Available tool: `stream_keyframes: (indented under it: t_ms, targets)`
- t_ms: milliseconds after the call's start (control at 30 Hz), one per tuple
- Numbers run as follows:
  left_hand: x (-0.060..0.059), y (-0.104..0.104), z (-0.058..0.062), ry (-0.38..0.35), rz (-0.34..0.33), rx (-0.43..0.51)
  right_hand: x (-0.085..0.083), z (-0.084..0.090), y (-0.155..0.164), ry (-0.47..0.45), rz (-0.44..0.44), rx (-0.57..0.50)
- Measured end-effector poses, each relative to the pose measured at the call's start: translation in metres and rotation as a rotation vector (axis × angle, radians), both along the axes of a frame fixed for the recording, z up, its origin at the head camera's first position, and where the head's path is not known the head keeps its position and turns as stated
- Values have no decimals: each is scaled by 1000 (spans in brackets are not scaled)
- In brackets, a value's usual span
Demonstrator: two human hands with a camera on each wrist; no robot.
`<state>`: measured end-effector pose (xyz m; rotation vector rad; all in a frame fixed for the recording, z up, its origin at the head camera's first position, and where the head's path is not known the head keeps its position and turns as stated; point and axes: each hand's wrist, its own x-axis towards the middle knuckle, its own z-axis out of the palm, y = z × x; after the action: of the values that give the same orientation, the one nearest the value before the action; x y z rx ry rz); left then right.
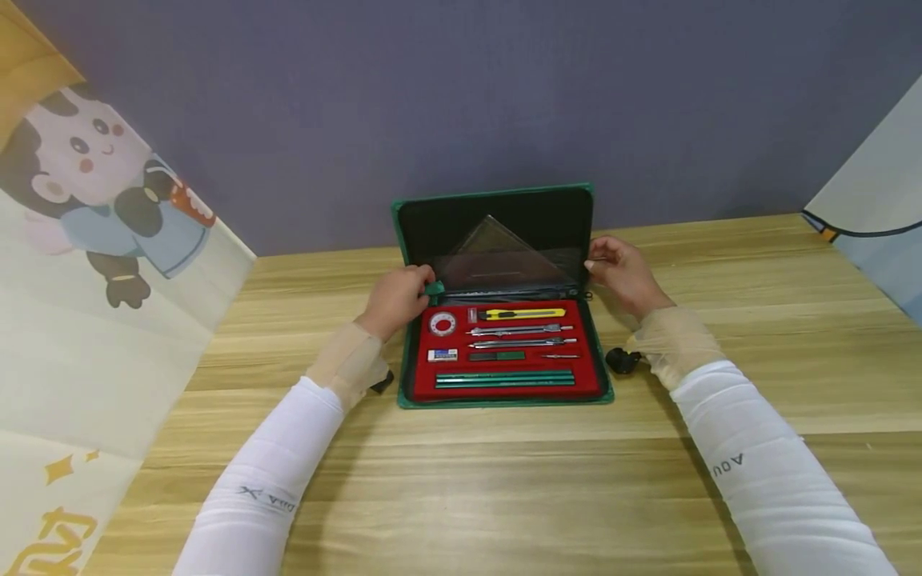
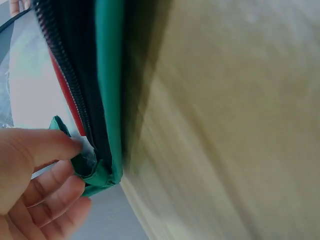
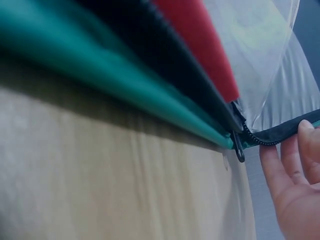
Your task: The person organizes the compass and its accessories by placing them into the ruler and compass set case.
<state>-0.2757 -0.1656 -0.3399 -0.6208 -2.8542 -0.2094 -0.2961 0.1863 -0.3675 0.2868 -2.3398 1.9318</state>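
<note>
A green zippered drawing-instrument case (image 1: 504, 402) lies unfolded on the table, its lid (image 1: 497, 200) raised near the wall. At the left hinge corner, my left hand (image 1: 398, 300) pinches a green fabric tab (image 2: 90, 175) between thumb and fingers. My right hand (image 1: 625, 272) holds the lid's right edge, thumb on one side and fingers behind; the zipper pull (image 3: 239, 147) hangs just beside it. A clear set square (image 1: 490, 240) shows in the lid pocket. The red insert (image 1: 519, 394) carries a yellow cutter (image 1: 529, 314), compasses (image 1: 520, 330), an eraser (image 1: 442, 355) and green pencils (image 1: 504, 379).
The wooden table (image 1: 504, 496) extends around the case on every side. A dark wall (image 1: 504, 96) rises directly behind the lid. At the left stands a panel with a cartoon figure (image 1: 122, 184); a pale panel (image 1: 875, 176) is at the right.
</note>
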Motion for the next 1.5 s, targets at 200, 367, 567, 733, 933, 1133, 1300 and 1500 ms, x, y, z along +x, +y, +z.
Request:
stream_keyframes:
  t_ms: [200, 367, 567, 733, 933, 1133, 1300, 1500]
  targets:
    - [2, -13, -2, -51, 30, 64, -1, -1, -3, 14, 13, -18]
    - [5, -31, -4, -99, 68, 198, -4, -4, -3, 34, 7, -44]
    - [8, -46, -4, -172, 139, 360, -4, 5, -2, 44, 26, -144]
    - [9, -55, -1, -256, 191, 449, -1, 17, -4, 57, 80, -264]
    - [11, -61, 2, -346, 257, 452, 12, 28, 1, 40, 223, -432]
    - [10, -65, 0, -377, 262, 448, 30, 41, 13, 54, 334, -337]
    - [10, -68, -1, -365, 250, 453, 48, 54, 21, 130, 306, 131]
    - [11, -65, 6, -320, 207, 523, 61, 62, 23, 237, 473, 257]
